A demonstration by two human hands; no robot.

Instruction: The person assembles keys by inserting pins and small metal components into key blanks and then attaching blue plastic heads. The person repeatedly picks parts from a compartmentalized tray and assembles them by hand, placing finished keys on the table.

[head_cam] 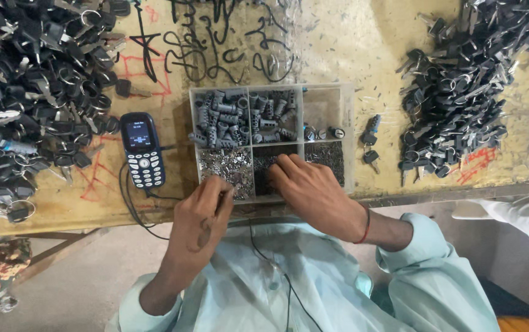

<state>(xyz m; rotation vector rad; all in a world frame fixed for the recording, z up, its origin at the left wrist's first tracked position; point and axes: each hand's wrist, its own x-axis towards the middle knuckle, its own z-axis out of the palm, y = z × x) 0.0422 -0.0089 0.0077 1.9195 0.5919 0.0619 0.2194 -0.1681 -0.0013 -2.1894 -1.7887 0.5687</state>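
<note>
Head view, steeply down, close over workbench (350, 37)

The counter (350, 43) is seen as worn, rough wood with a yellowed, scratched and ink-marked face. The compartment box (348, 132) is made of clear, slightly cloudy plastic. Matt grey cylinders (218, 123) that look like dull metal are held in it, beside small bright metal bits (227, 165) with a glinting finish. The keys (455, 104) are shown with matt black plastic heads and shiny metal blades and rings. The phone (142, 149) is cased in glossy dark plastic. The sleeves (427, 246) are of soft, pale, matt cloth.
</note>
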